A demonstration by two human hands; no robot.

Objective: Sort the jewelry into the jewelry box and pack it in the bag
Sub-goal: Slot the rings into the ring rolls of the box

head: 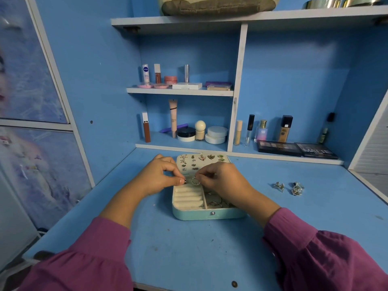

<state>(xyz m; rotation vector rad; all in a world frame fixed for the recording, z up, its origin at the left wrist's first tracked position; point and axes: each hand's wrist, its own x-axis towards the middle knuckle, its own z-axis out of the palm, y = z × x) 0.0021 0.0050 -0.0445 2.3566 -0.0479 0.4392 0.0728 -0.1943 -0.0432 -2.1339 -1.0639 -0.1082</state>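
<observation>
An open mint-green jewelry box (pixel 201 215) lies on the blue desk. Its raised lid panel (pixel 199 162) carries several pairs of earrings. Cream ring rolls (pixel 188 196) fill the left half of the tray, and hoops lie in the right compartment (pixel 216 201). My left hand (pixel 161 175) pinches a small dark piece at its fingertips over the box. My right hand (pixel 222 181) pinches a silver ring (pixel 195 181) just above the ring rolls. Two silver jewelry pieces (pixel 279 186) (pixel 297 188) lie loose on the desk to the right. I see no bag on the desk.
Cosmetics stand on the shelves behind the box: tubes, jars and bottles (pixel 262 131). Two dark palettes (pixel 298 151) lie at the back right. A grey-green fabric item (pixel 218 6) sits on the top shelf. The desk's front edge (pixel 189 286) is near me.
</observation>
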